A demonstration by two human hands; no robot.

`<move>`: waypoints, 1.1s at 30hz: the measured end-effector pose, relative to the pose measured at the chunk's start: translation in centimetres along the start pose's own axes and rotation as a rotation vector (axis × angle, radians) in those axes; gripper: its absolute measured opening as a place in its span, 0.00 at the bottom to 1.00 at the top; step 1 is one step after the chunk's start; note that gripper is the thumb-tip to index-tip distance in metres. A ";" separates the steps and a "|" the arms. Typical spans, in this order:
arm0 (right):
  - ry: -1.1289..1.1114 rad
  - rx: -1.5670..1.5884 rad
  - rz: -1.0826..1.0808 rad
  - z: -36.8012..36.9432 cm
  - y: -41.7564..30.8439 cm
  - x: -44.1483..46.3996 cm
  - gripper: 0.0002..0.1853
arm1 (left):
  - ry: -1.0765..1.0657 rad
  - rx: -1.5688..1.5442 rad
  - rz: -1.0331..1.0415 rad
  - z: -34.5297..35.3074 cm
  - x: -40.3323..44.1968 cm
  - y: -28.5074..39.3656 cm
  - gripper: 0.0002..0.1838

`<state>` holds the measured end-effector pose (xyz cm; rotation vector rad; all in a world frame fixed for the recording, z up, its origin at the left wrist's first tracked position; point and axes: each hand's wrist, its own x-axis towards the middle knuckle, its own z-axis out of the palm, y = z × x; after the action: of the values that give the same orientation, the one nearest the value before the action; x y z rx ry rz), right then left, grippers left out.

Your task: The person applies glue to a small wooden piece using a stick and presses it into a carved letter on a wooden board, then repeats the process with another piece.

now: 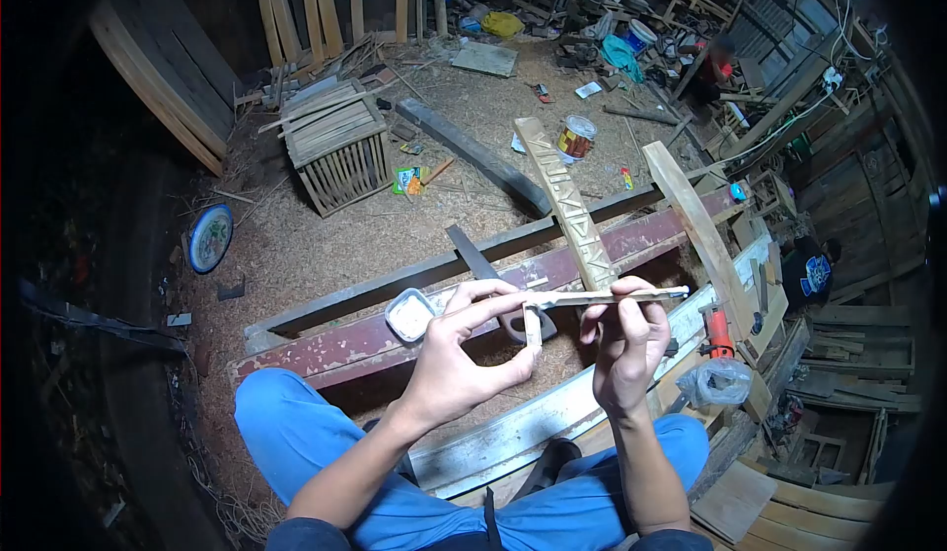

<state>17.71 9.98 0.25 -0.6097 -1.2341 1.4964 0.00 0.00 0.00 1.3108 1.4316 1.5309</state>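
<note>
Evidently the left hand (pixel 462 362) pinches a small wooden piece (pixel 534 326) between thumb and index finger, the two fingertips parted only by the piece's length. The right hand (pixel 628 346) has its fingertips closed on a thin stick (pixel 646 296), which lies nearly level; the stick's left end reaches the top of the small piece, though whether they touch is too small to tell. Both things are above the benches. Just left of the left hand, a plastic tub (pixel 409 315) rests on the reddish beam (pixel 345 351), with a handsaw (pixel 477 255) behind the fingers. Farther off, a carved board (pixel 564 196) slants across the beam. On the right sits a red bottle (pixel 719 334) beside a plastic bag (pixel 712 383).
</note>
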 end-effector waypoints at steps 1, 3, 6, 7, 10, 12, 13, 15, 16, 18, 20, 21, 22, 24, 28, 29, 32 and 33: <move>0.025 0.012 -0.025 0.1 -0.2 0.0 0.15 | 0.009 0.006 0.009 0.1 -0.1 -0.1 0.29; 0.014 -0.003 -0.034 -0.4 -1.0 0.2 0.14 | 0.028 -0.019 0.019 0.8 0.1 -0.4 0.30; -0.025 -0.056 -0.004 -0.3 -0.5 0.0 0.14 | -0.006 -0.073 0.034 0.8 0.3 -0.6 0.29; -0.023 -0.059 -0.004 -0.4 -0.5 0.1 0.14 | 0.015 -0.072 0.039 0.9 0.3 -0.7 0.29; 0.016 0.010 -0.032 -0.5 -0.7 0.3 0.14 | 0.034 -0.052 0.046 0.9 0.3 -0.6 0.29; -0.010 0.007 -0.020 -0.6 -0.5 0.1 0.13 | 0.029 -0.035 0.053 0.8 0.3 -0.7 0.29; -0.030 0.004 -0.010 -0.6 -0.4 0.0 0.13 | 0.030 -0.055 0.056 0.8 0.3 -0.9 0.29; -0.022 -0.012 -0.014 -0.5 -0.3 0.1 0.13 | 0.027 -0.077 0.058 0.8 0.3 -1.0 0.29; -0.026 0.004 -0.024 -0.6 -0.2 0.2 0.13 | 0.023 -0.081 0.047 0.8 0.3 -0.9 0.29; 0.007 0.055 -0.022 -0.3 -0.3 0.2 0.13 | 0.025 -0.082 0.035 0.7 0.4 -0.8 0.29; -0.088 0.126 -0.011 -0.6 -0.4 0.3 0.13 | 0.032 -0.072 0.035 0.7 0.4 -0.6 0.29; -0.134 0.135 -0.005 -0.8 -0.3 0.3 0.13 | 0.032 -0.073 0.033 0.6 0.4 -0.4 0.29; -0.132 0.133 -0.004 -0.9 -0.2 0.3 0.13 | 0.017 -0.057 0.029 0.5 0.5 -0.2 0.29; -0.127 0.084 0.046 -1.1 0.0 0.2 0.13 | 0.000 -0.040 0.025 0.5 0.5 0.0 0.29; -0.122 0.141 -0.013 -1.0 -0.2 0.4 0.12 | 0.015 -0.096 -0.012 0.5 0.4 0.1 0.29; -0.122 0.141 -0.013 -1.0 -0.2 0.4 0.12 | 0.009 -0.095 -0.012 0.5 0.4 0.2 0.29; -0.213 0.096 -0.037 -1.3 0.1 0.4 0.12 | -0.002 -0.079 -0.020 0.4 0.4 0.3 0.29; -0.210 0.095 -0.038 -1.3 0.1 0.4 0.12 | -0.005 -0.079 -0.020 0.4 0.3 0.2 0.29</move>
<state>18.69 10.84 -0.17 -0.3710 -1.3174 1.6086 0.31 0.40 0.21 1.2490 1.3633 1.5544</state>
